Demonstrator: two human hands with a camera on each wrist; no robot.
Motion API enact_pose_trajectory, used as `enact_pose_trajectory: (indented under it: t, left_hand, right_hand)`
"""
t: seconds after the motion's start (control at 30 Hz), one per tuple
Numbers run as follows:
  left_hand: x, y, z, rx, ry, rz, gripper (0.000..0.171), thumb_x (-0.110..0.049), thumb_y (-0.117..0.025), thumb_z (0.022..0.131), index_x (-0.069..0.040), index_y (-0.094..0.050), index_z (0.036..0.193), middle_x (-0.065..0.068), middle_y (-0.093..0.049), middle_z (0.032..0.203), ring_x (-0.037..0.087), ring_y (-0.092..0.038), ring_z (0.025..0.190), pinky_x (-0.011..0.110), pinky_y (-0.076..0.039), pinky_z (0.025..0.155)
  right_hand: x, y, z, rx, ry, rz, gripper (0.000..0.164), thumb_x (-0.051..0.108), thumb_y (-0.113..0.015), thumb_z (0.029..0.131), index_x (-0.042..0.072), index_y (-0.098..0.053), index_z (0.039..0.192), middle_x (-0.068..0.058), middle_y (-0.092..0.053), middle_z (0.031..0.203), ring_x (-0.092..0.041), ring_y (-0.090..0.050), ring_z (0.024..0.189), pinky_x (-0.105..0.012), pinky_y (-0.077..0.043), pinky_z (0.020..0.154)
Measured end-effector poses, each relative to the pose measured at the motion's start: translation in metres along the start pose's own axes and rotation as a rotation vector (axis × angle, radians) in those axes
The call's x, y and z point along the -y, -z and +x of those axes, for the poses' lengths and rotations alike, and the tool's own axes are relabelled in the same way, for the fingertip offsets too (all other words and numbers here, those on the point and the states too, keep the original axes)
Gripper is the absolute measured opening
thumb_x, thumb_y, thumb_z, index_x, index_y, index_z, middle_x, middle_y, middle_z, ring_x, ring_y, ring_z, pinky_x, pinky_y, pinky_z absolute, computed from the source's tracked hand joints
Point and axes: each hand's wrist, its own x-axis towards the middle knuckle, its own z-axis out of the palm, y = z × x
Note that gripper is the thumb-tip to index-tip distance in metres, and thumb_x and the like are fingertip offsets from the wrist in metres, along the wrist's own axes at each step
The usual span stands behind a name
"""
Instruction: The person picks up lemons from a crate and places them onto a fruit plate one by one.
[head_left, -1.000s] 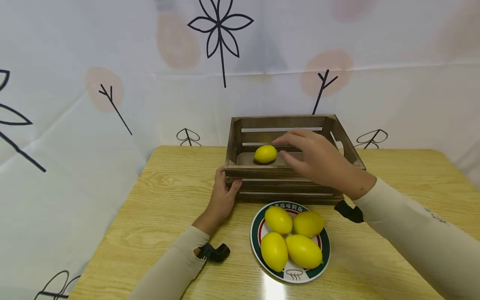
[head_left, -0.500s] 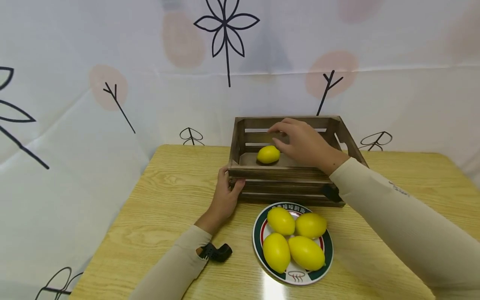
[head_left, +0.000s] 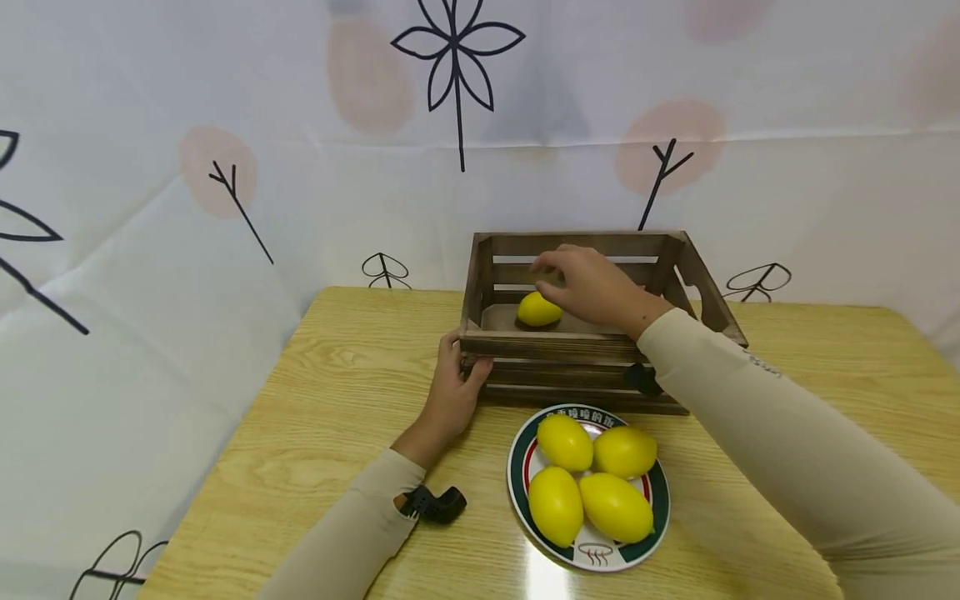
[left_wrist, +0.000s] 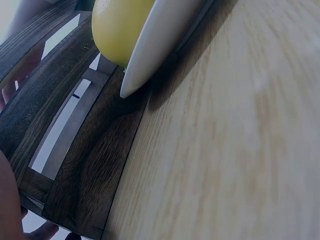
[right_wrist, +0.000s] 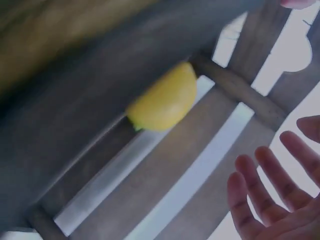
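Observation:
My left hand (head_left: 452, 392) grips the dark wooden crate (head_left: 562, 347) at its left front corner, thumb on the front slats and fingers around the side. In the left wrist view, fingertips show behind the crate's corner. One yellow lemon (head_left: 536, 310) lies on the crate's floor, toward the left. Over the crate hovers my right hand (head_left: 592, 287), fingers gently bent and holding nothing, just above and to the right of that lemon. The right wrist view shows the spread fingers (right_wrist: 272, 187) apart from the lemon (right_wrist: 167, 100), which the crate's front wall partly covers.
A round plate (head_left: 517, 479) with a green and red rim stands close before the crate, bearing several lemons (head_left: 555, 504). Both stand on a wood-grain table (head_left: 322, 400). Behind hangs a white cloth (head_left: 420, 200) printed with plants.
My right hand has moved left over the crate, its fingers now higher and above the lemon's right side. The left hand keeps its grip on the corner; the lemons have stayed put.

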Motion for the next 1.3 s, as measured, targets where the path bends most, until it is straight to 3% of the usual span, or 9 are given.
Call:
enact_pose_trajectory:
  t: [0.17,0.4,0.63,0.8,1.1,1.3]
  left_hand:
    - [-0.001,-0.003,0.002,0.001,0.002,0.005,0.055,-0.035,-0.055,0.103,-0.013,-0.030,0.147,0.013,-0.051,0.146,0.028,-0.051,0.129,0.050,-0.041,0.105]
    - [0.000,-0.002,0.003,-0.010,-0.004,0.038,0.065,-0.052,-0.052,0.101,-0.012,-0.030,0.148,0.014,-0.052,0.143,0.027,-0.051,0.128,0.050,-0.042,0.105]
    - [0.002,0.000,0.001,-0.019,-0.008,0.060,0.069,-0.060,-0.050,0.099,-0.011,-0.036,0.146,0.012,-0.038,0.149,0.027,-0.048,0.129,0.049,-0.041,0.106]
    - [0.002,0.000,0.001,-0.014,-0.010,0.038,0.066,-0.055,-0.052,0.099,-0.012,-0.033,0.146,0.013,-0.044,0.147,0.027,-0.048,0.130,0.049,-0.039,0.107]
    - [0.002,0.000,0.002,-0.004,0.013,0.014,0.056,-0.038,-0.056,0.102,-0.013,-0.032,0.147,0.013,-0.043,0.148,0.029,-0.044,0.133,0.052,-0.038,0.108]
    - [0.003,-0.002,0.001,-0.003,0.000,0.015,0.068,-0.055,-0.053,0.099,-0.013,-0.030,0.147,0.013,-0.044,0.147,0.027,-0.045,0.132,0.050,-0.040,0.107]
  right_hand:
    - [-0.006,-0.006,0.002,0.039,-0.022,0.003,0.032,0.017,-0.061,0.098,0.001,-0.064,0.126,-0.018,-0.066,0.125,-0.033,-0.063,0.108,-0.048,-0.052,0.093]
    - [-0.009,-0.011,0.008,0.141,-0.044,0.018,0.033,0.013,-0.062,0.097,0.001,-0.063,0.127,-0.022,-0.065,0.126,-0.037,-0.061,0.116,-0.050,-0.049,0.099]
    - [-0.008,-0.017,0.010,0.206,-0.030,-0.009,0.040,0.015,-0.061,0.097,0.001,-0.059,0.134,-0.025,-0.059,0.133,-0.040,-0.057,0.122,-0.050,-0.048,0.100]
    - [-0.008,-0.018,0.011,0.253,-0.036,-0.035,0.046,0.014,-0.062,0.097,0.001,-0.054,0.140,-0.029,-0.053,0.138,-0.043,-0.054,0.125,-0.054,-0.044,0.106]
    - [-0.010,-0.021,0.010,0.348,-0.051,-0.034,0.052,0.014,-0.065,0.096,0.000,-0.049,0.143,-0.034,-0.046,0.143,-0.048,-0.047,0.132,-0.059,-0.036,0.111]
    - [-0.013,-0.020,0.009,0.415,-0.051,-0.010,0.054,0.015,-0.064,0.098,0.000,-0.045,0.146,-0.031,-0.046,0.146,-0.048,-0.040,0.137,-0.059,-0.031,0.114]
